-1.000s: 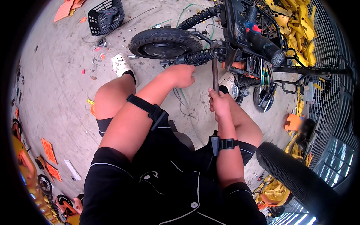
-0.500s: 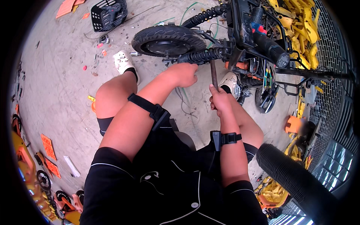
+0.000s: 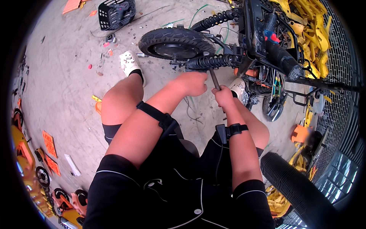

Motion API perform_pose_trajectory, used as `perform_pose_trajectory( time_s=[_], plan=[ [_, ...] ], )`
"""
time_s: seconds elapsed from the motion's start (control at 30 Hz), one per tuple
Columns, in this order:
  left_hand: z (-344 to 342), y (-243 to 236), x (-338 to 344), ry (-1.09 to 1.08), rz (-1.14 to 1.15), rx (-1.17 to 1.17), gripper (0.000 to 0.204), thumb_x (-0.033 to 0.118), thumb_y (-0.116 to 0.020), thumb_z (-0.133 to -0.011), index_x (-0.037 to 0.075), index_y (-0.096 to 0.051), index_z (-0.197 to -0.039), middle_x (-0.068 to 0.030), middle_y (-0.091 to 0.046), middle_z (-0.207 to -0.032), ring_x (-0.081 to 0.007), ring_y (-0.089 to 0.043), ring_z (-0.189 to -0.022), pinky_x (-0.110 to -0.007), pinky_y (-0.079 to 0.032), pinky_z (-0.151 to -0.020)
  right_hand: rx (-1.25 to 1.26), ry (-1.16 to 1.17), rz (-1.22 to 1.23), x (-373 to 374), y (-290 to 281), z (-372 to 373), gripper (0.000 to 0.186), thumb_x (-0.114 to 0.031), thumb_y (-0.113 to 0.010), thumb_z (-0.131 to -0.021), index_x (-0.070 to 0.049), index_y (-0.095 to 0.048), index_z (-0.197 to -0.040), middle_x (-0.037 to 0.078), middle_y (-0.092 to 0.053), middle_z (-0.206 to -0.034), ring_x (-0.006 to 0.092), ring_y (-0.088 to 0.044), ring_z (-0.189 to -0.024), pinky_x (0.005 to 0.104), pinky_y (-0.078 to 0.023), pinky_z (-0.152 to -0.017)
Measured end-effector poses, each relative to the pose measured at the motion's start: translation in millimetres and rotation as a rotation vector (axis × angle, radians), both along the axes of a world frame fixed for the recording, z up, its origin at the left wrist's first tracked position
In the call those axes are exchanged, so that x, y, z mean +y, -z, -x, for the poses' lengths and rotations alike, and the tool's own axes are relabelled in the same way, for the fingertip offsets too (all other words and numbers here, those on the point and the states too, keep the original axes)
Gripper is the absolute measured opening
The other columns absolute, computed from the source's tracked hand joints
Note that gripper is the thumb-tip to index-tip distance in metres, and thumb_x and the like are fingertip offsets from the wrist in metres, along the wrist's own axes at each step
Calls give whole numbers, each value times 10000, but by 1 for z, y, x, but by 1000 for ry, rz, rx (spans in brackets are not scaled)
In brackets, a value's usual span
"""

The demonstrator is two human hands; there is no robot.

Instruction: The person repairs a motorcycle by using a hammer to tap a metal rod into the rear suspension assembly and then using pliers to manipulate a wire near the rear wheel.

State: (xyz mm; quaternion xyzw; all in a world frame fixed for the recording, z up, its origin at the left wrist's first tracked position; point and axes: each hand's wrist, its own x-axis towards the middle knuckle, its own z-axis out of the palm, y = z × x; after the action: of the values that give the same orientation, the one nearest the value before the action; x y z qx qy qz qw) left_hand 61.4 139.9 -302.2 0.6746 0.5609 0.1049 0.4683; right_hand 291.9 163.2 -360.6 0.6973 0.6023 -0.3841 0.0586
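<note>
A black scooter-like vehicle lies on its side ahead of me, with its wheel [image 3: 176,44] and a coil-spring shock absorber [image 3: 213,61] close to my hands. My right hand [image 3: 223,97] is closed around a brownish straight handle [image 3: 214,78]. The far end of that handle reaches the underside of the shock absorber, where its tip is hidden. Just below the wheel and shock absorber, my left hand [image 3: 195,83] is closed with its back toward me. What its fingers hold, if anything, is hidden.
A black basket [image 3: 105,19] with a drill-like power tool [image 3: 122,10] stands at the far left. Yellow plastic panels [image 3: 314,34] pile up at the right by a mesh wall. A black ribbed cylinder [image 3: 289,183] stands right of me. Cables and small scraps litter the concrete floor.
The handle in my right hand has tilted, its far end moving left along the shock absorber. My right hand has shifted slightly toward the vehicle. My left hand stays by the wheel.
</note>
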Motion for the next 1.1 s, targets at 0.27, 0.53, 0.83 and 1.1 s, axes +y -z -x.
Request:
perform_pose_trajectory(
  time_s=[0.27, 0.53, 0.83, 1.1],
  plan=[
    [1, 5, -8, -7, -17, -21, 401, 257, -595, -883, 3, -620, -1194, -235, -675, -1129, -402, -636, -1076, -476, -503, -921, 126, 213, 61, -11, -9, 7, 406, -393, -671, -916, 11, -647, -898, 94, -605, -665, 223, -588, -520, 378, -482, -470],
    [3, 6, -5, 0, -17, 23, 400, 253, -602, -882, 12, -620, -1201, -231, -681, -1118, -406, -639, -1067, -472, -508, -915, 391, 374, -112, -26, -12, 10, 334, -339, -652, -951, -35, -574, -839, 28, -533, -620, 135, -526, -494, 315, -430, -429],
    [-4, 2, 3, -2, 1, 28, 402, 255, -598, -885, 28, -616, -1216, -202, -695, -1100, -393, -645, -1056, -463, -513, -898, 506, 413, 316, 8, -104, 14, 220, -267, -608, -976, -56, -551, -953, -3, -517, -703, 98, -461, -493, 282, -402, -432],
    [-15, 6, -11, 78, 37, 78, 374, 241, -570, -900, 25, -608, -1202, -214, -672, -1147, -386, -638, -1082, -482, -510, -918, 394, 378, 363, 5, -82, 22, 313, -283, -566, -999, 17, -509, -1069, 41, -543, -745, 148, -522, -536, 319, -455, -417]
  ],
)
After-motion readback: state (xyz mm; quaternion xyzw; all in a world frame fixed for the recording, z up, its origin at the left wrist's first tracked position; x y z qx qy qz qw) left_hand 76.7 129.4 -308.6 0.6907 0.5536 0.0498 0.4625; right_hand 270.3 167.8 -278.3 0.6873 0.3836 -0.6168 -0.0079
